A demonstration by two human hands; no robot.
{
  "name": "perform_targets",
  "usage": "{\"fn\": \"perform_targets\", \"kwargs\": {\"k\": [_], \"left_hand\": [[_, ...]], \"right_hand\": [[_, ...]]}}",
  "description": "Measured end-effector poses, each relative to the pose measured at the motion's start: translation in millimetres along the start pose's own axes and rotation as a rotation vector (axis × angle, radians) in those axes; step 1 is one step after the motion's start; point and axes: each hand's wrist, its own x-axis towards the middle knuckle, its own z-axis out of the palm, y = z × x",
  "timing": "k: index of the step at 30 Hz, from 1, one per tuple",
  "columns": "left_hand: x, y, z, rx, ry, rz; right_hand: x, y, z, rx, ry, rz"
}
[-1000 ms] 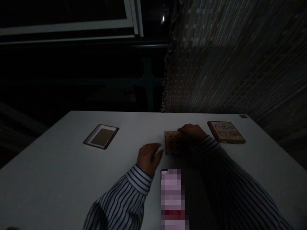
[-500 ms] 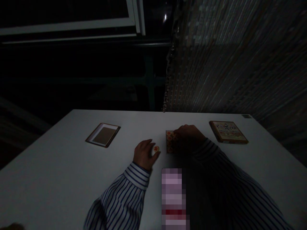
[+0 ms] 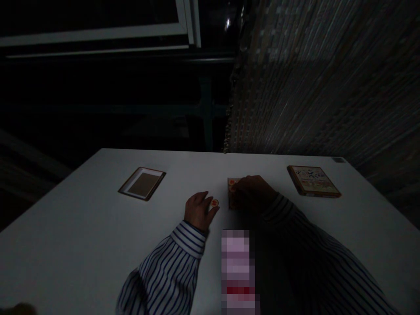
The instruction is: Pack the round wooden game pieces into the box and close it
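Observation:
Near the middle of the white table, my left hand [image 3: 198,210] curls its thumb and fingers around a round xiangqi piece [image 3: 214,203] with a red character on top. Just to the right lies a small open box [image 3: 230,202] holding several similar round pieces. My right hand [image 3: 254,190] reaches over this box from the right, fingers bent down onto the pieces and covering most of them. Its fingertips are dark, and what they pinch is hidden.
A shallow open tray or lid [image 3: 123,191] lies at the left of the white table [image 3: 82,245]. At the right sits a flat box with a printed top [image 3: 313,180]. A blurred-out object [image 3: 236,271] is in front of me. A bead curtain [image 3: 295,87] hangs behind.
My right hand has shifted slightly left and toward me over the box, covering more of the pieces. My left hand stays at the same round piece.

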Motion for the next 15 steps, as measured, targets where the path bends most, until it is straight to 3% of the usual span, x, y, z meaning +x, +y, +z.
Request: {"fn": "perform_targets", "kwargs": {"k": [15], "left_hand": [[3.5,7.6,-6.7,-0.076,0.087,-0.019]], "right_hand": [[0.4,-1.2,3.3,0.020,0.046,-0.033]]}}
